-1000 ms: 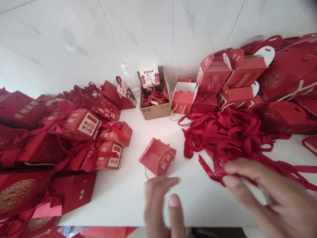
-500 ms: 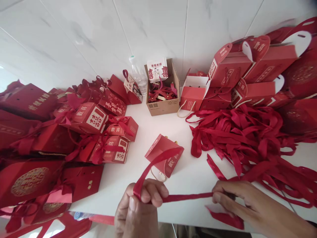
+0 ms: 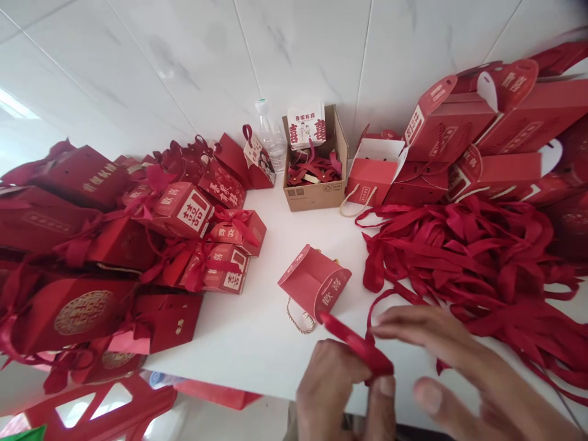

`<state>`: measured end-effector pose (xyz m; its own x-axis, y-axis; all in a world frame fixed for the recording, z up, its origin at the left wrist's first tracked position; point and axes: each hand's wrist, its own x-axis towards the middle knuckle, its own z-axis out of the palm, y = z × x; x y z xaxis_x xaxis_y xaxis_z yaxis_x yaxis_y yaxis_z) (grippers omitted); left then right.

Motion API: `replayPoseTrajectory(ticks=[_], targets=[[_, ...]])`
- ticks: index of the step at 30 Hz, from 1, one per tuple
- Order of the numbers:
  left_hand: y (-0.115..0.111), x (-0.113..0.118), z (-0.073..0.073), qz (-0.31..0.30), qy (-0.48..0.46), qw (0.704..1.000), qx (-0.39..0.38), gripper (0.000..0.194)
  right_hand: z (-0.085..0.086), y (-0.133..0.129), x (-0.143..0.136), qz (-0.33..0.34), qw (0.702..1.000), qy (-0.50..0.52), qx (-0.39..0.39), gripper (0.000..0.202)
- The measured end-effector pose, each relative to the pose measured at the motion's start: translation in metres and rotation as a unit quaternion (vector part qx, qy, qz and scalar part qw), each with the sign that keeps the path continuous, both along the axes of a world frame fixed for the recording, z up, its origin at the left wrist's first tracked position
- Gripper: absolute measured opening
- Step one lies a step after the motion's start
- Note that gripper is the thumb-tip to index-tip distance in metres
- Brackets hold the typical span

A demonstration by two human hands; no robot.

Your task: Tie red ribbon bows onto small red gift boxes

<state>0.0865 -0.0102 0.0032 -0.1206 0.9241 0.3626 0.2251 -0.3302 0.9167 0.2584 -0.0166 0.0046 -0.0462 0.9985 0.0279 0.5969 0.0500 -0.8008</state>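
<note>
The left hand (image 3: 337, 386) grips a red ribbon (image 3: 353, 346) between thumb and fingers, just above the front edge of the counter (image 3: 257, 343). A band of that ribbon slants from the grip toward the nearest corner of a small red box (image 3: 309, 283). The right hand (image 3: 500, 392) is unclenched beside it, fingers stretched out and thumb well apart from them; its fingertips lie next to a thin strand of ribbon, and the blur hides whether they touch it.

The small red box sits alone on the bare middle stretch of the counter, nearer the front edge than the back, with a rope handle (image 3: 301, 331) looped on the surface beside it. Toward the right end lies a heap of loose ribbons (image 3: 459, 257), with stacked red boxes (image 3: 459, 125) behind it. Along the back edge stand a clear bottle (image 3: 272, 138) and an open cardboard box (image 3: 315, 199) containing red pieces and a printed card (image 3: 307, 125). Bow-tied red boxes (image 3: 172, 211) crowd the left end.
</note>
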Motion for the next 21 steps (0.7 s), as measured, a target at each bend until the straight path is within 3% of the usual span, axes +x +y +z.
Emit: replayPoseTrajectory(ticks=[3,5,7,10,12,14,18,21], targets=[[0.002,0.001,0.000,-0.035,0.063,0.997,0.023,0.018,0.008,0.009,-0.025,0.017,0.991,0.114,-0.067,0.031],[0.005,-0.008,0.006,-0.023,0.082,0.996,0.018,0.016,0.015,0.020,-0.032,0.041,0.977,0.181,-0.106,0.023],[0.015,-0.025,0.013,0.030,0.094,0.995,0.005,0.012,0.022,0.030,-0.034,0.024,0.967,0.227,-0.117,0.027],[0.041,-0.052,0.015,0.163,0.126,0.978,-0.043,0.026,0.029,0.037,-0.036,-0.039,0.957,0.259,-0.122,0.035],[0.058,-0.063,0.007,0.123,0.116,0.983,-0.072,0.043,0.031,0.039,-0.037,-0.057,0.955,0.254,-0.143,0.039],[0.067,-0.066,-0.004,0.070,0.120,0.985,-0.103,0.048,0.031,0.041,-0.036,-0.050,0.957,0.237,-0.159,0.043],[0.052,-0.059,-0.021,0.100,0.171,0.975,-0.100,0.045,0.025,0.045,-0.028,-0.012,0.976,0.173,-0.135,0.045],[0.031,-0.053,-0.017,0.098,0.214,0.969,-0.078,0.049,0.019,0.046,-0.018,-0.016,0.986,0.109,-0.125,0.042]])
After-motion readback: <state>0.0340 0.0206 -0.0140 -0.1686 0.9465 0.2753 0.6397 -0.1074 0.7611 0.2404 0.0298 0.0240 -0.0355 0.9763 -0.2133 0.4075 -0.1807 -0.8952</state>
